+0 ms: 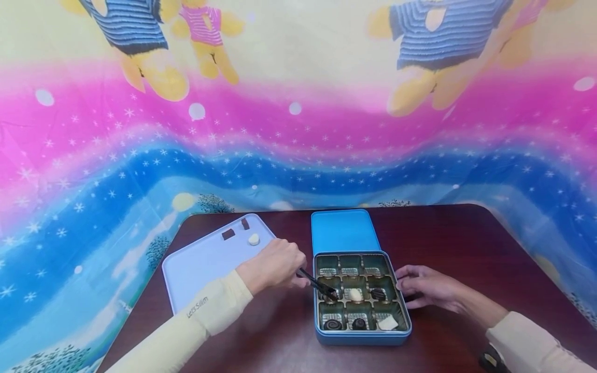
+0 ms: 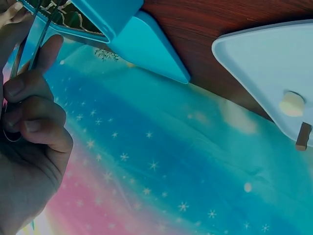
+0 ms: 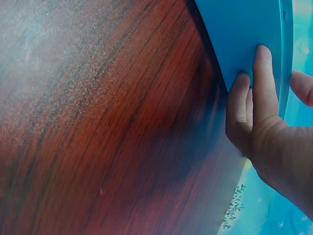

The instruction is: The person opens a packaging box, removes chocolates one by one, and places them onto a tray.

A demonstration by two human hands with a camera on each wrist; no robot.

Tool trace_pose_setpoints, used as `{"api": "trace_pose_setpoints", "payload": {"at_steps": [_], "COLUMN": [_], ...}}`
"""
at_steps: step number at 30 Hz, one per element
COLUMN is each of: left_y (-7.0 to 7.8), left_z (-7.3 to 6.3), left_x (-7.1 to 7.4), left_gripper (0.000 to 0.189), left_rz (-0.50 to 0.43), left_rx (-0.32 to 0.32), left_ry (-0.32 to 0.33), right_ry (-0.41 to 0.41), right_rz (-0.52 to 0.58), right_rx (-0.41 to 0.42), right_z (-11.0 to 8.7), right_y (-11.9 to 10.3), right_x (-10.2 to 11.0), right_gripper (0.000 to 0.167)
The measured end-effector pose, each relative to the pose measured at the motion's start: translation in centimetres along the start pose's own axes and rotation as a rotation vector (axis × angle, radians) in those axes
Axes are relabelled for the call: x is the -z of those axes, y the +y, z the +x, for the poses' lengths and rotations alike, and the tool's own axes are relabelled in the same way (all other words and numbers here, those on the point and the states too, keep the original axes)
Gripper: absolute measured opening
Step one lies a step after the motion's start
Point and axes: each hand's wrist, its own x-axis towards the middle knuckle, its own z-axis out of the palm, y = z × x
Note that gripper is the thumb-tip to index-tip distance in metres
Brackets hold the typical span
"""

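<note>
The left hand (image 1: 275, 265) is gripping slim dark tongs (image 1: 318, 284), its fingers clamping round them; the tips are reaching into the left compartment of the middle row in a blue tin (image 1: 364, 339), and I cannot tell whether they are pinching anything. The right hand (image 1: 431, 290) is touching the tin's right side, its fingers extending apart along the wall. The tin is resting on the tabletop (image 1: 462, 238), its bottom row holding 2 dark chocolates (image 1: 333, 325) and 1 white square (image 1: 387, 323). A pale tray (image 1: 205, 274) is lying to the left, carrying 2 brown pieces (image 1: 228, 234) and 1 cream piece (image 1: 254, 239).
</note>
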Motion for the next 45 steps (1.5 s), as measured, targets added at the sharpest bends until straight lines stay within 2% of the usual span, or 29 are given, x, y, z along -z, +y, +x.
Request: {"api": "trace_pose_setpoints", "payload": {"at_steps": [9,18,26,32,40,45], "left_y": [-0.3,-0.6,-1.1,-1.6,-2.2,-2.9], "left_z": [0.0,-0.2,-0.5,-0.8,-1.2,-1.5], "left_x": [0.0,-0.2,0.4,0.9,1.6,2.0], "left_gripper": [0.032,0.028,0.029,0.031,0.029,0.031], "left_rz": [-0.032,-0.093,-0.109,-0.128,-0.219,-0.237], "left_rx": [-0.01,0.007,0.0,0.019,0.048,0.064], "left_ry": [-0.001,-0.017,0.007,0.011,0.052,0.076], "right_ry": [-0.02,-0.021,-0.025,-0.033,-0.039,-0.038], "right_rz": [0.006,0.007,0.008,0.015,0.018,0.017], "right_rx": [0.015,0.009,0.016,0.018,0.027,0.029], "right_z": [0.0,-0.1,-0.1,-0.1,-0.1,0.0], "right_y": [0.0,-0.2,-0.1,0.0,0.2,0.2], "right_x": [0.0,0.0,0.1,0.2,0.2,0.2], "right_gripper": [0.048,0.05,0.049,0.049,0.049,0.049]}}
